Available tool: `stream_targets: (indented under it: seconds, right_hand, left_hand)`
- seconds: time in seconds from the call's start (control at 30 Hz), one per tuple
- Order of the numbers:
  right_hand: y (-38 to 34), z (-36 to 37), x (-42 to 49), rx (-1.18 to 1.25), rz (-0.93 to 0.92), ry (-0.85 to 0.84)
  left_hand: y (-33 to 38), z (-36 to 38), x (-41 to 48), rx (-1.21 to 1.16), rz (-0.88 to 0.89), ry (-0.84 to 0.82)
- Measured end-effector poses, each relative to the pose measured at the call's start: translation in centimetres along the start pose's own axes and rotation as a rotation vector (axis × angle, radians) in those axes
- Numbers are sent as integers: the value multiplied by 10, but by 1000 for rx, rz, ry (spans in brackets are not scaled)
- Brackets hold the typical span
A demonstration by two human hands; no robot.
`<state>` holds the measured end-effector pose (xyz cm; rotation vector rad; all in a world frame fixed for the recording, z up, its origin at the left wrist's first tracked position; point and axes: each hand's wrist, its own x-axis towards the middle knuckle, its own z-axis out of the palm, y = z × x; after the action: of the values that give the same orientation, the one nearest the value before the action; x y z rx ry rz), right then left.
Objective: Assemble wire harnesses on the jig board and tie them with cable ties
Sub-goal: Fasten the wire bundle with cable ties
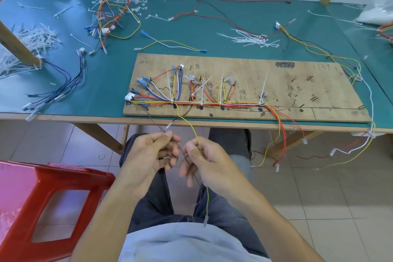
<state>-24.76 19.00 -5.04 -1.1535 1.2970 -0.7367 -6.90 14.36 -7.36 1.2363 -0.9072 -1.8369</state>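
Currently the 2 hands work below the table edge, sorting loose leads that hang off the jig board (276, 74). The left hand (152, 155) pinches a thin dark wire (157, 124) between thumb and forefinger. The right hand (207, 160) is curled round the yellow wire (207, 200), whose terminal dangles over the lap. The harness (212, 103) lies along the board's near edge, with several ties already on it (tails untrimmed). Next, I judge, these 2 leads need routing back onto the board, then binding with a cable tie from the pile (251, 38).
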Motion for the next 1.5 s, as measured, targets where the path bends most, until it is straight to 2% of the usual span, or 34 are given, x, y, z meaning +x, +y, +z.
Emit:
stream_targets:
  seconds: [0.03,0.07,0.1,0.17,0.2,0.23,0.27,0.3,0.37,0.4,0.47,0.57,0.7,0.8,1.07,1.27,1.5]
  right_hand:
    - [-2,-3,-2,-36,20,19]
    - [-5,-8,-4,-84,32,41]
    - [-9,-14,-6,-148,30,59]
    - [-17,-26,-11,-284,8,62]
    - [-23,-30,-12,-326,2,50]
    - [-28,-34,-13,-350,1,35]
    - [-34,-37,-13,-370,-4,21]
    - [-40,-39,-13,-386,-15,11]
    - [-49,-45,-12,-390,-50,2]
    - [-53,-48,-13,-384,-60,1]
    - [-57,-56,-15,-396,-67,6]
    - [-52,-75,-21,-393,0,66]
    - [-55,-100,-26,-284,61,116]
    - [-62,-119,-26,-254,53,155]
    - [-66,-148,-23,-195,7,193]
    - [-55,-150,-22,-284,-43,327]
    - [-46,-156,-24,-265,-67,359]
  left_hand:
    - [2,0,-2,34,-10,28]
    - [5,-1,-5,164,7,91]
    - [7,-3,-8,408,68,192]
    - [15,-6,-14,994,370,518]
    - [27,-2,-19,1153,598,639]
    - [40,4,-22,1221,836,625]
    - [51,10,-18,1263,1024,479]
    - [61,17,-10,1295,1100,252]
    - [79,32,9,1295,925,-241]
    - [84,39,15,1305,807,-398]
    - [86,46,24,1285,690,-483]
    - [82,40,29,1086,647,-352]
    - [76,35,29,1066,693,-41]
    - [74,32,29,1066,779,69]
    - [64,30,20,1057,701,88]
    - [58,31,23,951,645,188]
    - [70,32,25,1186,612,-7]
